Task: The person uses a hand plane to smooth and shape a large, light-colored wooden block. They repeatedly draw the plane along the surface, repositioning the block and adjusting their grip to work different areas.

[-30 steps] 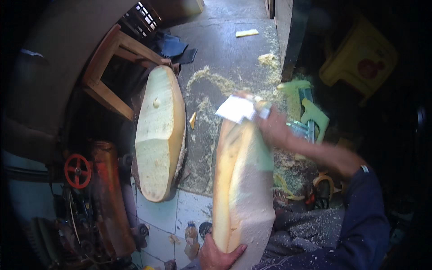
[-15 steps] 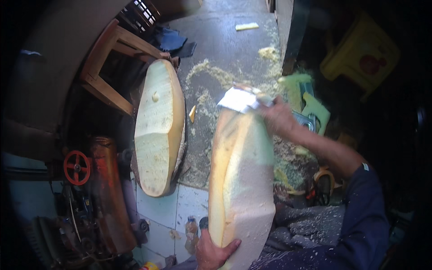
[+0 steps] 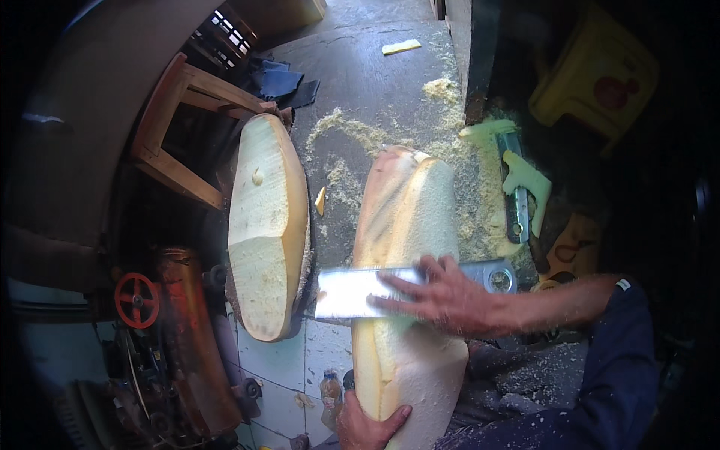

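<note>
A long, pale yellow block of shaped seat foam (image 3: 409,217) reaches from my body onto the dark table. My left hand (image 3: 367,424) grips its near end at the left side, thumb on top and fingers partly hidden behind the edge. Across the foam's middle lies a shiny flat metal plate (image 3: 345,292) with a round hole at its right end. My right hand (image 3: 442,296) holds this plate down on the foam, fingers spread over it and slightly blurred, thumb hidden. A second piece of seat foam (image 3: 259,217), with a ridge across it, lies to the left.
Foam crumbs (image 3: 345,127) cover parts of the dark table (image 3: 367,82). At right lie another metal tool (image 3: 516,202) and a pale green foam offcut (image 3: 525,180). A wooden frame (image 3: 176,169) stands at left, above machinery with a red wheel (image 3: 136,300). A plastic bottle (image 3: 330,397) stands below.
My right hand has drawn the metal plate from the foam's far end toward me to its middle. My left hand keeps its grip on the near end.
</note>
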{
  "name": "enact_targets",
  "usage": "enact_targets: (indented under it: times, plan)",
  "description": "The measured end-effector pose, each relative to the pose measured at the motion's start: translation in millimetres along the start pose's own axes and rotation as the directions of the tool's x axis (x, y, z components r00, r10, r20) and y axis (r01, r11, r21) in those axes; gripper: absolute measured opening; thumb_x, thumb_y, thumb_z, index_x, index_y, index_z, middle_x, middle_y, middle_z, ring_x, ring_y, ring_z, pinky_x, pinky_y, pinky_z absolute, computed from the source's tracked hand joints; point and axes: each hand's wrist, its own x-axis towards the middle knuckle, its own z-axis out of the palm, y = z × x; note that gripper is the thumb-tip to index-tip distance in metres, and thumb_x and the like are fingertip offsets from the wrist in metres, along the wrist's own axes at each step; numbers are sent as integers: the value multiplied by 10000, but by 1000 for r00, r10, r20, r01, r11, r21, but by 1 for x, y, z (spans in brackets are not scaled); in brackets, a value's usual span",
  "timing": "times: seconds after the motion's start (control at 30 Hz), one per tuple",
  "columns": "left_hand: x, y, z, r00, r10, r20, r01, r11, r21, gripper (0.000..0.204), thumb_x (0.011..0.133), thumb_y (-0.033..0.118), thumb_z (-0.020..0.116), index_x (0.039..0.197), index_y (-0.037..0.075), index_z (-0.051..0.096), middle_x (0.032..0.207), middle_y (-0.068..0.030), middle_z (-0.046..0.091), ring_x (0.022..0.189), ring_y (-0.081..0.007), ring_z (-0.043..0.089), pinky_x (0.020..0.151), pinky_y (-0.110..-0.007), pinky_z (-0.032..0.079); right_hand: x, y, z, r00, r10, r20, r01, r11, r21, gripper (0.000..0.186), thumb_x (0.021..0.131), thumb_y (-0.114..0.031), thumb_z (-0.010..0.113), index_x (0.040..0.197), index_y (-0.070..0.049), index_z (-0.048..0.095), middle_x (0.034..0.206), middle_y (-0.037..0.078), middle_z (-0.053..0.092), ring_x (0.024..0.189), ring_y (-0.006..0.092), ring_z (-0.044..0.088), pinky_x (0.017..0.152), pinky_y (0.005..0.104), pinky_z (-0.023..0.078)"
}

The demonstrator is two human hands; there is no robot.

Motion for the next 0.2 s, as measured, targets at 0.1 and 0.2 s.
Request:
enact_targets:
  times: [0.1,0.2]
  plan:
    - [2,-1,-5,980,-115,165,147,968,-203,1245,741,621,880,1673,67,266,1633,-363,349,1532,-536,297,1278,-527,273,5,13,-3,984,2,176,-39,978,206,688,1023,-252,644,1631,-445,386,1619,162,488,1298,417,514,1064,628,453]
    - [-2,19,-14,990,-107,96,105,994,26,1032,689,634,932,1376,-9,508,1155,-293,705,1092,-468,715,972,-530,550,17,44,-3,862,406,304,-455,883,111,694,1062,-367,607,1677,-424,290,1696,197,375,1625,454,141,1256,724,130]
